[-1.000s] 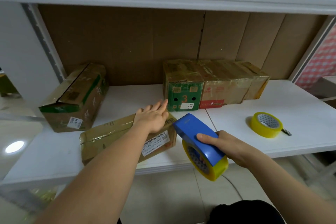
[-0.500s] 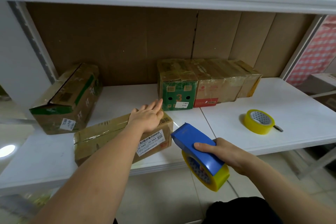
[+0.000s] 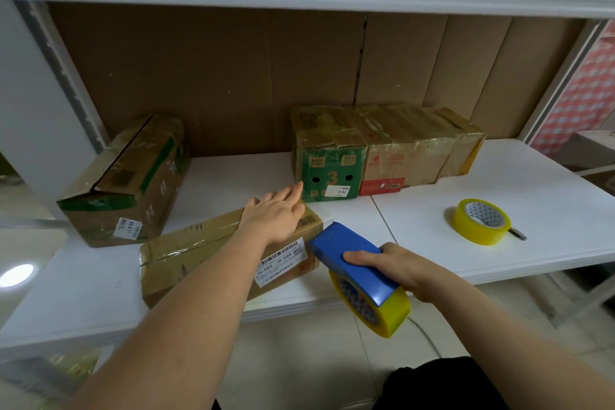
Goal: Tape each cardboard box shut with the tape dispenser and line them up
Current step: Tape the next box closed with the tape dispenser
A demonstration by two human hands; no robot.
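Note:
A flat brown cardboard box (image 3: 199, 253) with a barcode label lies near the front edge of the white shelf (image 3: 549, 196). My left hand (image 3: 276, 213) rests flat on its top right end, fingers straight. My right hand (image 3: 396, 266) grips a blue tape dispenser (image 3: 352, 260) loaded with yellow tape, its nose close to the box's right end. A row of taped boxes stands at the back: a green box marked 3 (image 3: 327, 156), a red-and-brown box (image 3: 399, 156) and a further brown box (image 3: 466, 143).
A bigger box with green print (image 3: 126, 180) sits at the left, its top seam gaping. A spare roll of yellow tape (image 3: 481, 221) lies on the right part of the shelf, a small dark object beside it. Cardboard lines the back wall.
The dispenser has moved up and left, closer to the flat box's right end. My left hand stays on the box top.

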